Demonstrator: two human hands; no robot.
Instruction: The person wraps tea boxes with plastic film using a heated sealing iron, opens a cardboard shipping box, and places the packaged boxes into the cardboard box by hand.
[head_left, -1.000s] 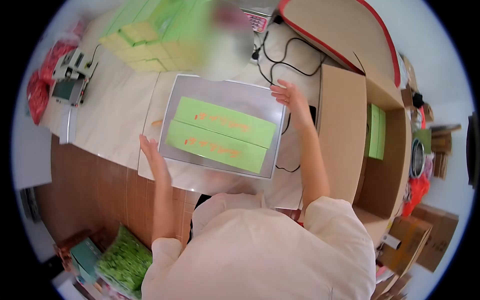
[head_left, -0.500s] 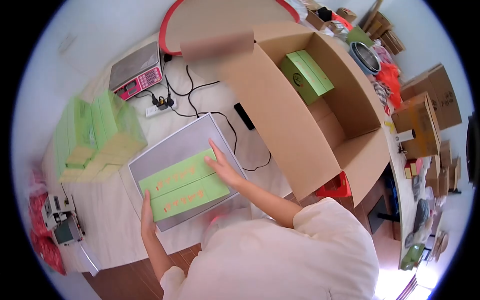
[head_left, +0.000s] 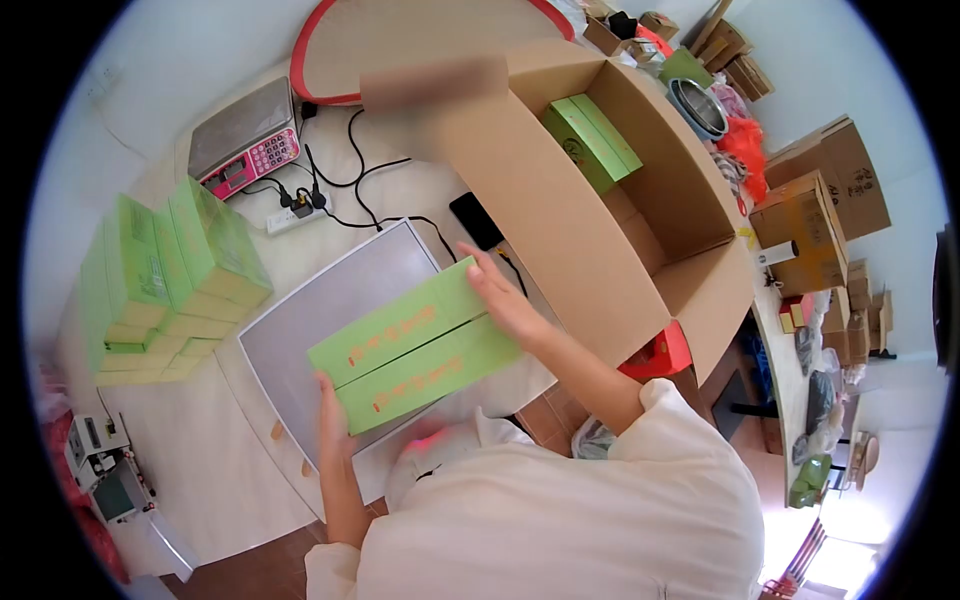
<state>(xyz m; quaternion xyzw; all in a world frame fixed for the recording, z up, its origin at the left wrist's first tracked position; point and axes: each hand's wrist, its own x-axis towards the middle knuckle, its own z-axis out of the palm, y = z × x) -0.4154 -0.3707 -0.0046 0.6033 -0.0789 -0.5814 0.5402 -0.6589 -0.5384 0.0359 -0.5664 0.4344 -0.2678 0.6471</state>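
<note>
Two green boxes with orange lettering, an upper box and a lower box, lie side by side between my hands, a dark gap running between them. My left hand presses against their left end. At the opposite end, my right hand grips the right side, thumb near the upper corner. Beneath them is a grey panel with a white rim, partly covered by the boxes. A large open carton stands to the right, with another green box inside at its far end.
Several stacked green boxes stand on the left of the table. Behind are a pink-edged scale, a white power strip with black cables, and a black phone. A red stool shows under the carton.
Both hands have carried the two green boxes rightward across the grey panel, toward the open carton. The whole view has also shifted slightly.
</note>
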